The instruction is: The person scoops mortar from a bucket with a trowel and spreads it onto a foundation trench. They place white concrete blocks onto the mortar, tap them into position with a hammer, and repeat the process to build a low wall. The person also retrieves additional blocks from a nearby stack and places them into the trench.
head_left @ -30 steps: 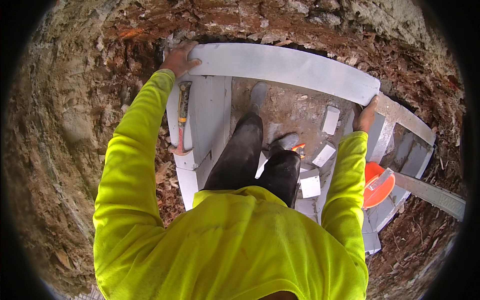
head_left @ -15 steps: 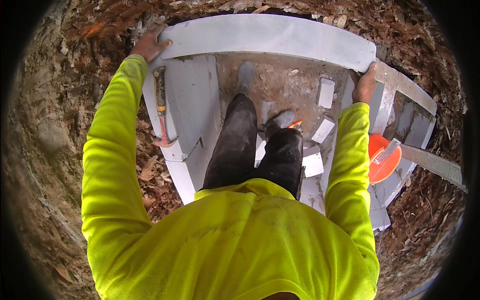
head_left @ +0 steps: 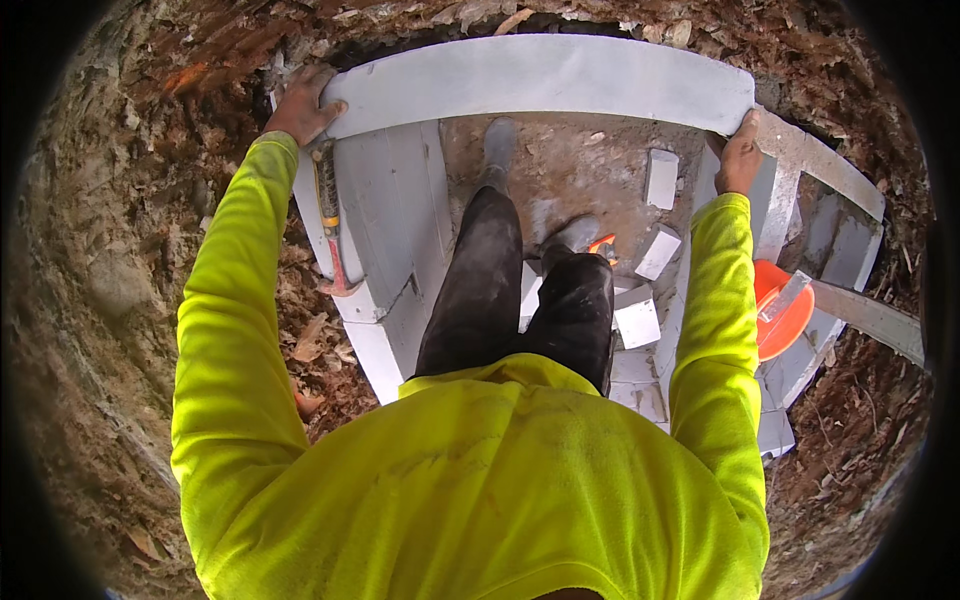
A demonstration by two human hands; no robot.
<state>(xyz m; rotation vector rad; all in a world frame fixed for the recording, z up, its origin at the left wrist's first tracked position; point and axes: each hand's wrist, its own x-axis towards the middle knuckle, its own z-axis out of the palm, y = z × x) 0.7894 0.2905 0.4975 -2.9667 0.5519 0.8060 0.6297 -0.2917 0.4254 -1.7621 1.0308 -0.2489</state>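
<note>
A long grey-white concrete slab point(head_left: 540, 78) lies across the far side of a block-walled pit. My left hand point(head_left: 300, 105) grips its left end and my right hand point(head_left: 740, 155) grips its right end. I stand inside the pit in dark trousers and boots, with yellow sleeves reaching forward. A hammer point(head_left: 330, 225) with a red and yellow handle rests on the left wall just below my left hand.
Several loose white blocks point(head_left: 660, 180) lie on the dirt floor of the pit by my boots. An orange bucket point(head_left: 785, 310) sits at the right among grey blocks. A grey plank point(head_left: 870, 318) runs off to the right. Leaf litter and soil surround the pit.
The slab has moved farther from me toward the far edge of the pit, both hands still on its ends. My arms have stretched out more.
</note>
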